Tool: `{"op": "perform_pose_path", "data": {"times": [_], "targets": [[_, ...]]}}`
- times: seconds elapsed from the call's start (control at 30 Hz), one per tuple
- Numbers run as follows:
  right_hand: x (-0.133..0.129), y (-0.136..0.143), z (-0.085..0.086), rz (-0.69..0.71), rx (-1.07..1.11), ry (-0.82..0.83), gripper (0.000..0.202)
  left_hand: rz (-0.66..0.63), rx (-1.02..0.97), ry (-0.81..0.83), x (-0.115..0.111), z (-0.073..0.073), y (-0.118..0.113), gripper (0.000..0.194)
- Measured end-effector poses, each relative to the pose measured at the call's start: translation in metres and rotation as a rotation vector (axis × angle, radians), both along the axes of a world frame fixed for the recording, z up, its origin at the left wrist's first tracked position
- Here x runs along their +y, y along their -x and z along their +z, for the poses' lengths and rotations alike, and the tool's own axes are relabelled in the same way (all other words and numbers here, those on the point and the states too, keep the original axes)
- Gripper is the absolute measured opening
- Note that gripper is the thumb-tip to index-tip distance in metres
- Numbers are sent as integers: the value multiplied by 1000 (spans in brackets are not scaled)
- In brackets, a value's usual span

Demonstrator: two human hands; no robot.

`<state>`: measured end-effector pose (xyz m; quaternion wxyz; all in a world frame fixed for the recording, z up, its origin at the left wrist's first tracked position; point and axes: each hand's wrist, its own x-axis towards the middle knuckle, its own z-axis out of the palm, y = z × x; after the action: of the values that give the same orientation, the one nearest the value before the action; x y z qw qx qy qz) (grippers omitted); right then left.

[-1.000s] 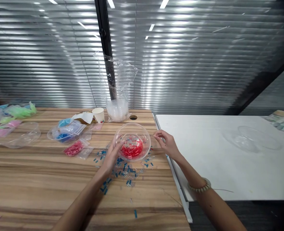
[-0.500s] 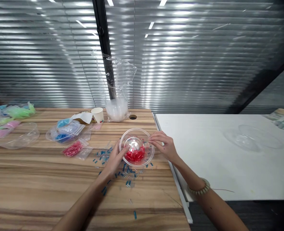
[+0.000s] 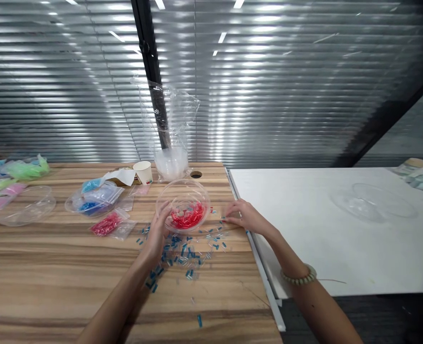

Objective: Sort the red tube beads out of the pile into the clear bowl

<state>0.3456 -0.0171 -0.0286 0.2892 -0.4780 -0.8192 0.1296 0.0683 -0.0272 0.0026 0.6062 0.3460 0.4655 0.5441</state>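
Observation:
A clear plastic bowl (image 3: 204, 193) holding red tube beads (image 3: 188, 216) is tilted slightly over the wooden table. My left hand (image 3: 158, 231) grips its left rim, thumb over the edge and the other fingers partly hidden. To the right of the bowl, my right hand (image 3: 245, 215) is low over the tabletop, its fingers bent together in a pinch. The fingertips are blurred; a red speck shows beside them, and I cannot tell whether it is held. Scattered blue and clear tube beads (image 3: 186, 253) lie below the bowl and between the hands.
To the left lie a bag of pink-red beads (image 3: 106, 224), a clear dish (image 3: 70, 205) with bagged blue beads, and a clear tray (image 3: 35, 212). Behind stand a paper cup (image 3: 144, 173) and bagged plastic bowls (image 3: 171, 165). A white table (image 3: 297, 229) adjoins on the right.
My left hand has moved the bowl left and slightly away, uncovering more scattered beads. My right hand has left the bowl's rim and is down by the table, to the right of the bowl.

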Motion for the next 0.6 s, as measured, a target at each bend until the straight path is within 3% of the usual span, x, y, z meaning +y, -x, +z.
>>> {"op": "perform_pose_path", "data": {"times": [0.43,0.6], "targets": [[-1,12,-5,123,48,46,13,-1,-9,-9,0,-3,0,62],[-2,16,-7,40,99,6,16,37,-30,-15,3,1,4,61]]}}
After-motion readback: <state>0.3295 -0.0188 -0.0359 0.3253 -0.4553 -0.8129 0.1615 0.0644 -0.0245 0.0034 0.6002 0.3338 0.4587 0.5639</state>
